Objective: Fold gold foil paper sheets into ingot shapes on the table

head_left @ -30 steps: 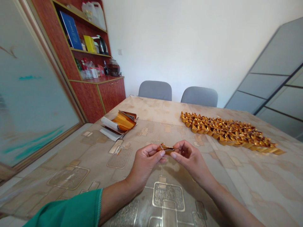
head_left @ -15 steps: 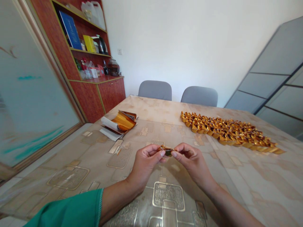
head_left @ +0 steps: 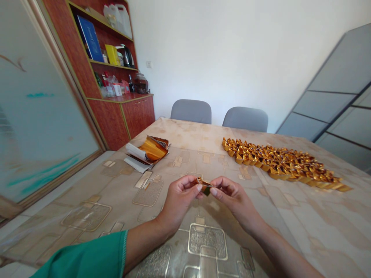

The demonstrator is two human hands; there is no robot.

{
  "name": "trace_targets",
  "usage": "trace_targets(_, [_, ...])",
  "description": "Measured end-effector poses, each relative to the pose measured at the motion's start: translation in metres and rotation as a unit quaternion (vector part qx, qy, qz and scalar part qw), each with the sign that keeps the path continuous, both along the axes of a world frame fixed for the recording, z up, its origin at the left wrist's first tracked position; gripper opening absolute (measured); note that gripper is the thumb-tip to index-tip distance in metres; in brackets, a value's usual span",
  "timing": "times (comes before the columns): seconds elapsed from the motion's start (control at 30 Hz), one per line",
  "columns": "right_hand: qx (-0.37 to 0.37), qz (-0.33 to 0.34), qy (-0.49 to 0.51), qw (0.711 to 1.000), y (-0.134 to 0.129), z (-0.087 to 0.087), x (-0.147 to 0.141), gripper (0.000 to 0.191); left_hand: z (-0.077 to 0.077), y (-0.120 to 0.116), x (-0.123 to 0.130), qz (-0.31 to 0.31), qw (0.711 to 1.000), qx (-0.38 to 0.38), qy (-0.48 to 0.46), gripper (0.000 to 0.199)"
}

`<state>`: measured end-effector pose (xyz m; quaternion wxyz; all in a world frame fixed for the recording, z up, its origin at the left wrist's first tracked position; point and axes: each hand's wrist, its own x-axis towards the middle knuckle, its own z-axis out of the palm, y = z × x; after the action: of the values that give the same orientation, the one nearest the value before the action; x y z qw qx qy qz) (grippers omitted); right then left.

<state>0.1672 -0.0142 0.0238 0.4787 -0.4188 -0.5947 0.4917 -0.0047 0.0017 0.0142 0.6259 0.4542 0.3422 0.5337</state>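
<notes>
Between my two hands, above the table, is a small folded piece of gold foil paper (head_left: 206, 186). My left hand (head_left: 181, 197) pinches its left end between thumb and fingers. At the right end, the thumb and fingers of my right hand (head_left: 232, 195) are closed on it too. A stack of gold foil sheets (head_left: 155, 150) with white undersides lies curled on the table at the left. Many folded gold paper ingots (head_left: 281, 162) stand in tight rows at the right.
The table (head_left: 191, 135) has a patterned cover with a clear sheet. Two grey chairs (head_left: 191, 111) stand at its far side. A red-brown cabinet (head_left: 116, 112) with bottles and a kettle is at the back left, beside a frosted glass door (head_left: 43, 116).
The foil piece has tilted slightly between my fingers and shows more of its lower face. Both hands keep their pinch. The view has shifted a little.
</notes>
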Motion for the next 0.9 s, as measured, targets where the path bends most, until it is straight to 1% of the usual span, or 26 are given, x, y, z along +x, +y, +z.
trace_targets(0.07, [-0.005, 0.007, -0.005, 1.0, 0.0009, -0.0016, -0.0006, 0.026, -0.0004, 0.0004, -0.0001, -0.012, 1.0, 0.004, 0.003, 0.016])
trace_targets(0.13, [0.005, -0.008, -0.011, 1.0, 0.0015, -0.0044, -0.0011, 0.029, -0.0011, 0.0004, 0.0002, -0.033, 0.999, -0.004, 0.001, 0.017])
trace_targets(0.23, [0.018, -0.038, -0.01, 0.999, 0.0018, -0.0078, -0.0014, 0.031, -0.0024, 0.0, 0.001, -0.062, 0.996, -0.056, -0.035, 0.025])
trace_targets(0.33, [0.014, -0.055, -0.002, 0.998, 0.0015, -0.0074, -0.0018, 0.033, -0.0038, -0.0005, 0.0013, -0.066, 0.988, -0.105, -0.089, 0.029])
trace_targets(0.4, [0.006, -0.051, 0.0, 0.999, 0.0011, -0.0058, -0.0025, 0.034, -0.0045, -0.0006, 0.0011, -0.06, 0.987, -0.114, -0.098, 0.026])
trace_targets(0.53, [-0.007, -0.027, -0.012, 1.0, 0.0002, -0.0059, -0.0045, 0.037, -0.0045, 0.0009, 0.0002, -0.044, 0.991, -0.104, -0.07, 0.026])
trace_targets(0.67, [-0.002, -0.032, -0.022, 0.999, -0.0001, -0.0083, -0.0054, 0.04, -0.002, 0.0032, -0.001, -0.038, 0.996, -0.077, -0.029, 0.024])
trace_targets(0.8, [-0.012, 0.007, -0.017, 1.0, -0.0007, -0.0043, -0.0059, 0.037, -0.0001, 0.0031, -0.0015, -0.044, 0.996, -0.072, -0.021, 0.024])
trace_targets(0.9, [-0.01, 0.005, -0.012, 1.0, -0.0013, -0.0015, -0.0075, 0.038, -0.0007, 0.0009, -0.0003, -0.053, 0.997, -0.058, -0.005, 0.023])
